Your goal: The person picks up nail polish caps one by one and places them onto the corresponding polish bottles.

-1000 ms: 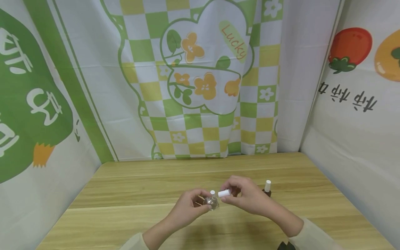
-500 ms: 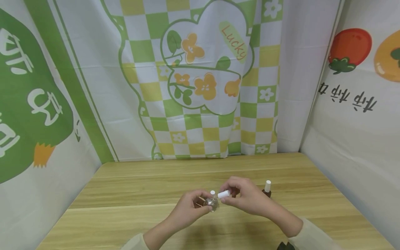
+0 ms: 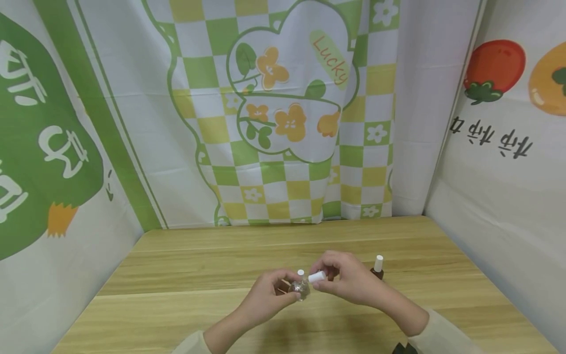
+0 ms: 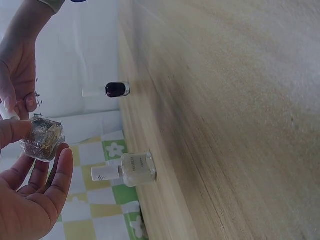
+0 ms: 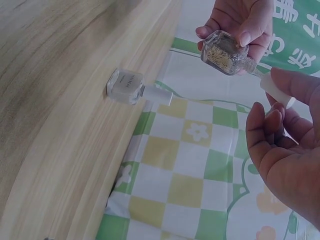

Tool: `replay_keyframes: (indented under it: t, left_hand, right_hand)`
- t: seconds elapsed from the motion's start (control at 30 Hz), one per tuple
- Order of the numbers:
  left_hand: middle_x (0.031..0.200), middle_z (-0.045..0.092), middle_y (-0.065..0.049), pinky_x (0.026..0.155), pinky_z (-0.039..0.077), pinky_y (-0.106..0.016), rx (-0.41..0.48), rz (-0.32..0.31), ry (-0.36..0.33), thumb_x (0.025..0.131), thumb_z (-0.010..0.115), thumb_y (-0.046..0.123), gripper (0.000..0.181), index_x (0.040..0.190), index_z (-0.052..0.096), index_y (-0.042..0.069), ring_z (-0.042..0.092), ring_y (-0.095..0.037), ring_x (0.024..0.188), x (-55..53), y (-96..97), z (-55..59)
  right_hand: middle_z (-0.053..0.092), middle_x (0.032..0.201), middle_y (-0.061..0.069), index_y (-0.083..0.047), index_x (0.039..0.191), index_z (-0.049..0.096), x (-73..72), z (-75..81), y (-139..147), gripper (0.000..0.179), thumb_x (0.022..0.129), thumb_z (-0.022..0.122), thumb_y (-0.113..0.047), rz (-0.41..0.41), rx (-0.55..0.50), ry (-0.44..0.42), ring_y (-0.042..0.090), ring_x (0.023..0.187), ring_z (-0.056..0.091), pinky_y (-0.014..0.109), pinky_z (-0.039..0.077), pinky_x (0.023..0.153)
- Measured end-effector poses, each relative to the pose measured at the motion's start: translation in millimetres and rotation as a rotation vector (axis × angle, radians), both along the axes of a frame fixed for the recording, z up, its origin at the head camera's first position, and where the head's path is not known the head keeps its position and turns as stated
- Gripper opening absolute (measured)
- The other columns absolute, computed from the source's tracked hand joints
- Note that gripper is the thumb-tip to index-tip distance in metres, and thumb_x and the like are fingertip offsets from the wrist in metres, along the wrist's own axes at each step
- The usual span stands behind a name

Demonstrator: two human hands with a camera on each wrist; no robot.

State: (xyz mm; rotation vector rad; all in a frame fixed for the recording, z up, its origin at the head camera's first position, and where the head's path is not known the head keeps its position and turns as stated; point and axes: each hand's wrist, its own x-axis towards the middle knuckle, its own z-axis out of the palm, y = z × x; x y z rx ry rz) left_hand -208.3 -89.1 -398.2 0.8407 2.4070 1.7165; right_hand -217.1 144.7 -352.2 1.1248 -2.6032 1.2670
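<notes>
My left hand holds a clear nail polish bottle with gold and silver glitter, gripped between thumb and fingers above the table. In the right wrist view this glitter bottle lies tilted, its neck facing the other hand. My right hand pinches a white nail polish cap just right of the bottle. A thin, pale stem runs from the cap to the bottle's neck; how far it reaches inside cannot be made out.
Behind the hands stands an upright bottle of pale nail polish with a white cap. A dark nail polish bottle, white-capped too, stands right of the right hand. The wooden table ends at patterned cloth at the back.
Both hands stay almost in place. The white cap has tipped and dropped very slightly beside the bottle, and the left hand has shifted a little lower with the bottle.
</notes>
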Motion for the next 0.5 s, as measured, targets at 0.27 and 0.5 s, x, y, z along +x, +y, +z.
replay_keyframes:
  t: [0.27, 0.5]
  left_hand:
    - [0.102, 0.066, -0.005, 0.07, 0.056, -0.028, -0.006, -0.002, -0.015, 0.088, 0.071, 0.01, 0.022, 0.109, 0.066, 0.005, 0.066, -0.015, 0.08, 1.9, 0.7, 1.5]
    - [0.101, 0.067, -0.006, 0.071, 0.056, -0.028, -0.008, -0.022, -0.018, 0.089, 0.069, 0.011, 0.023, 0.11, 0.065, 0.003, 0.065, -0.014, 0.079, 4.0, 1.1, 3.2]
  right_hand:
    - [0.059, 0.086, -0.007, -0.014, 0.097, 0.068, 1.9, -0.2, -2.9, 0.016, 0.084, 0.075, -0.007, 0.012, -0.004, -0.024, 0.009, 0.074, 0.057, 0.027, 0.054, 0.068]
    - [0.06, 0.086, -0.008, -0.015, 0.098, 0.069, 1.0, -2.6, -4.4, 0.015, 0.085, 0.076, -0.01, 0.012, -0.01, -0.023, 0.009, 0.074, 0.057, 0.029, 0.054, 0.068]
